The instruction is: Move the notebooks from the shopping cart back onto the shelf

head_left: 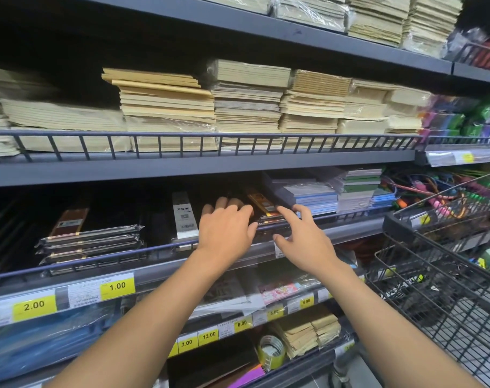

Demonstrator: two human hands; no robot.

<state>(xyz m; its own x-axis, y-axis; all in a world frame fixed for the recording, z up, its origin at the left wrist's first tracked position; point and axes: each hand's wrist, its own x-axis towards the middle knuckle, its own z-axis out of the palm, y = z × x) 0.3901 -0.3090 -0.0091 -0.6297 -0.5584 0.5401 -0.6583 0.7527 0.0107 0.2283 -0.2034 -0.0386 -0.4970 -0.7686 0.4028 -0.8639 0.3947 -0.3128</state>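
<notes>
Both hands reach over the wire rail of the middle shelf. A black notebook with an orange-brown band lies on a dark stack just behind the rail. My left hand rests flat on the stack's left part, fingers stretched forward. My right hand is spread beside it, with its index fingertip touching the notebook's right front corner and nothing gripped. The black wire shopping cart stands at the right; I cannot tell what lies inside it.
On the same shelf are a wrapped stack of black notebooks, a black notebook labelled 25K and blue-grey pads. Beige notebook stacks fill the shelf above. Yellow price tags line the shelf edges, with tape and envelopes lower down.
</notes>
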